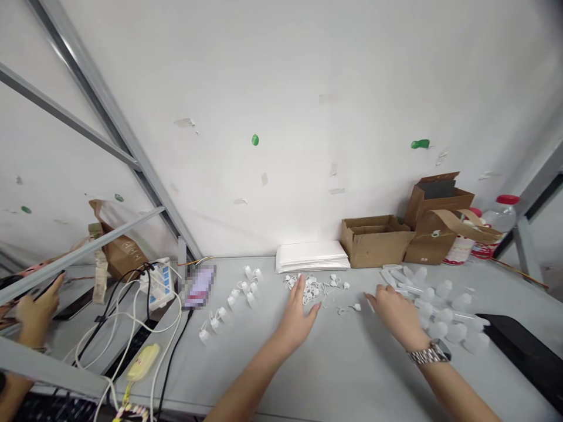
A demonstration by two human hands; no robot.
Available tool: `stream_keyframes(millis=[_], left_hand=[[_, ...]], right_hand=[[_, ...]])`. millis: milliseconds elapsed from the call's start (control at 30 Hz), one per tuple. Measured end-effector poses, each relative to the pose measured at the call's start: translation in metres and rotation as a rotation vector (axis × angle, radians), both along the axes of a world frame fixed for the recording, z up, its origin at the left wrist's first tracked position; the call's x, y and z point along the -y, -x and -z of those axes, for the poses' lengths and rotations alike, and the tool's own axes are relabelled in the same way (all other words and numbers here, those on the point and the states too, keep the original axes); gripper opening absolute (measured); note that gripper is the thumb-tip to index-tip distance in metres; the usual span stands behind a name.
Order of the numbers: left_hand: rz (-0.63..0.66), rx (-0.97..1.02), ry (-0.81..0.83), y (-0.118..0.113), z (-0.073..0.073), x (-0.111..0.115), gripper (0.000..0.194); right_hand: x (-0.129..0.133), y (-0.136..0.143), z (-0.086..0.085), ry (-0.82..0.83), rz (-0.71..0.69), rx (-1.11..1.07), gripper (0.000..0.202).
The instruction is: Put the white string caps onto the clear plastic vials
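My left hand [295, 319] is over the grey table, fingers apart and holding nothing, at the front edge of a pile of small white looped caps [310, 288]. To the right, my right hand [393, 310], with a metal watch on the wrist, reaches to the left edge of a group of translucent plastic bottles [444, 316]. Its thumb stands apart from the fingers; nothing shows between them. One loose white cap [356, 307] lies between my hands. Several small capped bottles [231, 300] stand in loose rows at the left.
Behind the caps lie stacked white sheets [312, 257], beside an open cardboard box [378, 241] and a brown paper bag [431, 237]. A black object [523, 351] lies far right. At left are a phone [200, 287], cables, a power strip [158, 285] and another person's hand [38, 313].
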State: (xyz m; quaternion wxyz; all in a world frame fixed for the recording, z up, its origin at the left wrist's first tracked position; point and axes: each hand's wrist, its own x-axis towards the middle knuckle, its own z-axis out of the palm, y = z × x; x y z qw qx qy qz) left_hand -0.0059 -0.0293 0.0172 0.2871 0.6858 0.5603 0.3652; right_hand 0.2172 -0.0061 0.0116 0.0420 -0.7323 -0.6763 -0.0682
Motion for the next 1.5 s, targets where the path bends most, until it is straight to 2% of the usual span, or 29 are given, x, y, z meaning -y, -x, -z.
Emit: stream_keyframes(millis=[100,200,300,367,433,467,567,633,700,800,900,1000,1100,1267,1400,1500], left_hand=[[0.002,0.026,-0.054,-0.013,0.002,-0.026,0.050],[0.051,-0.030,-0.125,-0.021,0.013,-0.042,0.030],[-0.088,-0.020,-0.161,-0.018,0.028,-0.050,0.021],[-0.208,0.026,-0.156,-0.010,0.035,-0.054,0.016],[-0.308,0.131,-0.123,0.000,0.039,-0.059,0.018],[-0.318,0.141,-0.118,0.005,0.040,-0.061,0.019],[-0.301,0.147,-0.119,0.013,0.039,-0.064,0.021],[-0.239,0.091,-0.135,0.014,0.037,-0.063,0.024],[-0.141,-0.050,-0.163,0.013,0.035,-0.059,0.025],[-0.050,-0.248,-0.193,0.010,0.034,-0.053,0.022],[-0.018,-0.281,-0.181,0.009,0.037,-0.052,0.014],[-0.040,-0.072,-0.115,0.010,0.041,-0.057,0.002],[-0.105,0.124,-0.056,0.012,0.045,-0.065,0.005],[-0.179,0.297,0.002,0.016,0.043,-0.073,0.018],[-0.167,0.407,0.049,0.015,0.041,-0.073,0.025],[-0.163,0.449,0.059,0.012,0.041,-0.071,0.026]], right_hand=[[-0.002,-0.007,0.008,0.114,0.021,-0.015,0.026],[-0.010,-0.006,0.010,0.132,0.000,-0.062,0.020],[-0.024,-0.006,0.003,0.088,-0.018,-0.159,0.018],[-0.033,-0.005,-0.001,0.039,-0.057,-0.353,0.019],[-0.040,-0.001,-0.002,-0.015,-0.151,-0.687,0.026],[-0.043,0.002,0.000,-0.040,-0.204,-0.868,0.032],[-0.043,0.013,0.010,-0.091,-0.269,-1.273,0.046],[-0.039,0.022,0.017,-0.073,-0.251,-1.424,0.048],[-0.034,0.029,0.020,-0.038,-0.216,-1.521,0.046],[-0.027,0.037,0.019,-0.058,-0.179,-1.579,0.045],[-0.023,0.041,0.016,-0.076,-0.156,-1.584,0.050],[-0.019,0.043,0.011,-0.049,-0.166,-1.567,0.048],[-0.015,0.044,0.009,-0.026,-0.201,-1.590,0.043],[-0.010,0.052,0.009,-0.032,-0.244,-1.588,0.038],[-0.005,0.058,0.008,-0.114,-0.188,-1.491,0.037],[-0.003,0.059,0.007,-0.102,-0.192,-1.553,0.040]])
